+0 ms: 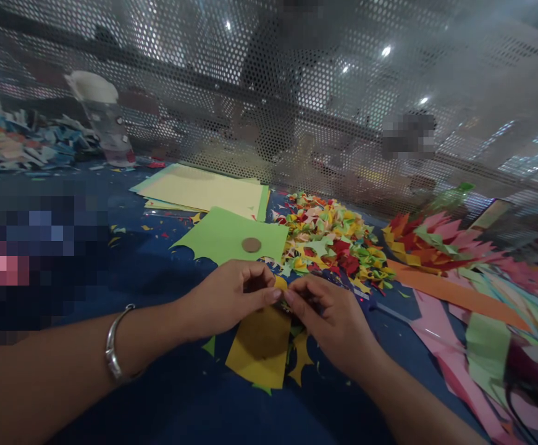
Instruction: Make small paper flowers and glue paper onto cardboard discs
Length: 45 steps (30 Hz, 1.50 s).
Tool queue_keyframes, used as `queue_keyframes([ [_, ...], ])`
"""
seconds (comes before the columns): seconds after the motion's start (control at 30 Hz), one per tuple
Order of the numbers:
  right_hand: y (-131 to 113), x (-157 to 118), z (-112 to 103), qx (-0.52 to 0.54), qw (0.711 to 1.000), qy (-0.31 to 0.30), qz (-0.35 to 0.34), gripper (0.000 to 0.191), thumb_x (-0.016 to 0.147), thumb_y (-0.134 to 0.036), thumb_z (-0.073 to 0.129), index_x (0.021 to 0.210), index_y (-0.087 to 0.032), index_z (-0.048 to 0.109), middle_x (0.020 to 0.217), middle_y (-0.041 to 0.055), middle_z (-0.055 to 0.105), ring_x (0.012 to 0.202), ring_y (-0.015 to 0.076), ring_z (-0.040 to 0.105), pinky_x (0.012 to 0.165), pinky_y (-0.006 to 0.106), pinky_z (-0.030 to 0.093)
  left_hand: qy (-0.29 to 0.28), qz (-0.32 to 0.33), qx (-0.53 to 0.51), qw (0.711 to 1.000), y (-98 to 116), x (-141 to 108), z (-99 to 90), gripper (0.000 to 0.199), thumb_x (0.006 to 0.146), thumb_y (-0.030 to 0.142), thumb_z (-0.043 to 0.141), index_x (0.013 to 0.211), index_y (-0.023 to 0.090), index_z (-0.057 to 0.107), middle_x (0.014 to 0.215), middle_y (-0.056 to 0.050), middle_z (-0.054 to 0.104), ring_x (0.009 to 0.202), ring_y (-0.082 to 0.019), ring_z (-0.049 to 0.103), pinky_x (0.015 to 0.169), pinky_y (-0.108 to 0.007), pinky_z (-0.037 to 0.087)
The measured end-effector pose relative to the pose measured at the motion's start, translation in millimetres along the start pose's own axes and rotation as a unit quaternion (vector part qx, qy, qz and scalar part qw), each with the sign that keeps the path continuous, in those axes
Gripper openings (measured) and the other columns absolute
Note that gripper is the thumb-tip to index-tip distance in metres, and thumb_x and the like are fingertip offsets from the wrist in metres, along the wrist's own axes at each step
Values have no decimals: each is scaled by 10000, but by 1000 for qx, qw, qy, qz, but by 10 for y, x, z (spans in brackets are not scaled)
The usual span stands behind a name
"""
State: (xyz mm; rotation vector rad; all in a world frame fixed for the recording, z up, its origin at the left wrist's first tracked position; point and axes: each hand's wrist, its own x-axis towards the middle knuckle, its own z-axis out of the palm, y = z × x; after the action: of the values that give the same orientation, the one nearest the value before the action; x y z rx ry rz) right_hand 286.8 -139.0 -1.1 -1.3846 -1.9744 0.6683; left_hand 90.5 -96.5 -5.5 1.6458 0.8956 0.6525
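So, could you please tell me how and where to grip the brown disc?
Probably pinch the brown disc by its rim, coming from above and the left: it lies flat on the green paper, with paper scraps heaped to the right.

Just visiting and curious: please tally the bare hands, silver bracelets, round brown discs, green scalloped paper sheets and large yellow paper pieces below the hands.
Bare left hand and bare right hand: 2
Silver metal bracelet: 1
Round brown disc: 1
Green paper sheet with scalloped edge: 1
Large yellow paper piece below the hands: 1
Total: 6
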Motion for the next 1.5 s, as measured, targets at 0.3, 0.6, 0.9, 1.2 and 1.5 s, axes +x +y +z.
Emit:
queue_keyframes([
  [0.3, 7, -34, 3, -3, 1000, 0, -1, 250, 972, -365, 517, 798, -195, 572, 665, -34, 497, 590, 109, 429, 535, 230, 333, 31, 29, 38, 998, 18, -23, 19, 263, 853, 424, 618, 754, 181, 602, 654, 28, 552, 597, -110, 471, 552, -224, 358],
  [0.6, -5, -39, -22, -14, 998, 51, -22, 239, 956, -345, 530, 763, -203, 529, 632, -37, 481, 549, 102, 436, 509, 215, 339, 46, 40, 103, 993, 17, 17, -83, 268, 832, 443, 623, 843, 180, 673, 727, -8, 647, 646, -137, 558, 585, -244, 396],
  [0.9, 62, -27, -58, -4, 1000, 12, 22, 225, 951, -354, 524, 779, -209, 528, 611, -54, 482, 474, 83, 468, 464, 206, 348, 9, 31, 402, 915, -9, -123, -186, 213, 747, 373, 657, 899, 224, 651, 844, -23, 649, 724, -201, 566, 605, -295, 341],
  [1.2, 60, -39, -38, -65, 996, -52, 34, 218, 945, -303, 489, 765, -199, 554, 676, -10, 600, 538, 111, 560, 499, 224, 378, -9, 37, 416, 908, -66, -83, -177, 241, 724, 398, 669, 879, 226, 605, 881, -34, 631, 799, -226, 554, 626, -309, 320],
  [1.5, 71, -36, -58, -104, 993, -50, 23, 205, 947, -312, 501, 790, -202, 574, 641, -19, 568, 543, 121, 521, 500, 234, 335, -55, 2, 388, 920, 126, -107, -121, 75, 752, 280, 598, 776, 210, 607, 666, 12, 613, 586, -152, 535, 522, -271, 316],
])
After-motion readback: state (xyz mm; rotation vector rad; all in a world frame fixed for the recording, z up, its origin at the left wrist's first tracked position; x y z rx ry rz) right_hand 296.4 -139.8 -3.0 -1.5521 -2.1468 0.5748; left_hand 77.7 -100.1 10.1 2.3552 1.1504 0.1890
